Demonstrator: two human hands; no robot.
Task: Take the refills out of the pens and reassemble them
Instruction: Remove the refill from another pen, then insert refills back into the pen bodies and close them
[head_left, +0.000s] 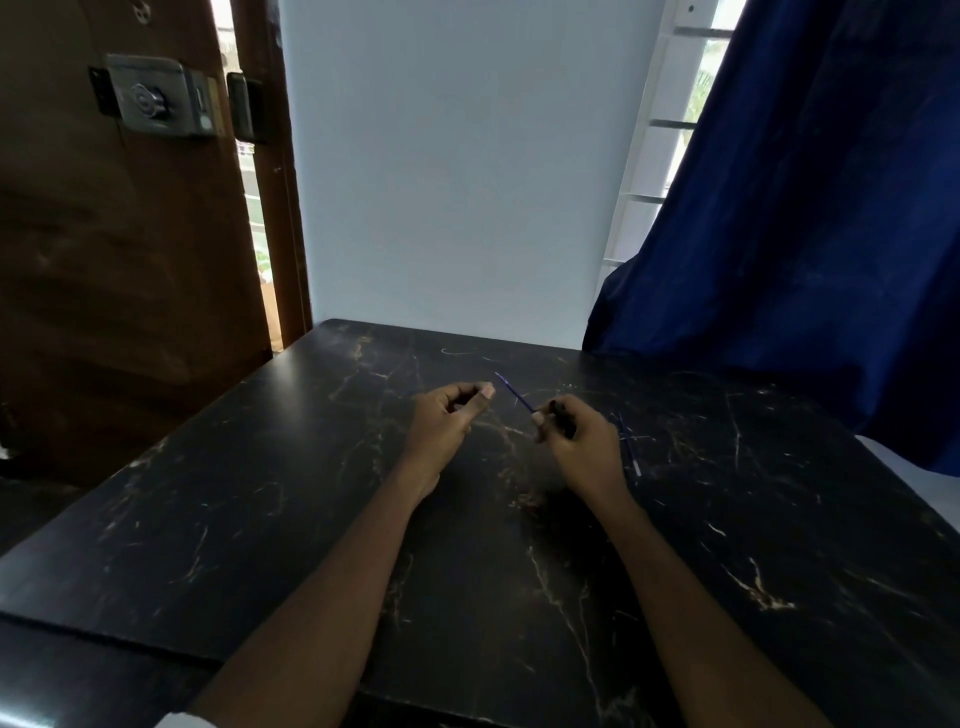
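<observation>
I read this as the middle of a refill step: my right hand (576, 441) is closed around a dark pen body (563, 415), and a thin blue refill (514, 394) sticks out of it, slanting up and away toward my left. Whether the refill is coming out or going back in I cannot tell from this view alone; most of its length shows, so it is either nearly free or barely started in

My left hand (452, 415) is held just beside the refill tip but apart from it, fingers curled and thumb pressed to the forefinger. It may be pinching a small part such as a tip or cap, but that is too small for me to make out, so I can't say if it holds anything

On the dark marbled counter (779, 519), just to the right of my right hand, lie a couple of other thin blue pieces (628, 447), which I take for more refills or pens; they are faint against the surface

The next move, as I judge it, calls for a fine two-finger grip from the left hand on the refill, kept in line with the body so the thin tube doesn't bend
</observation>
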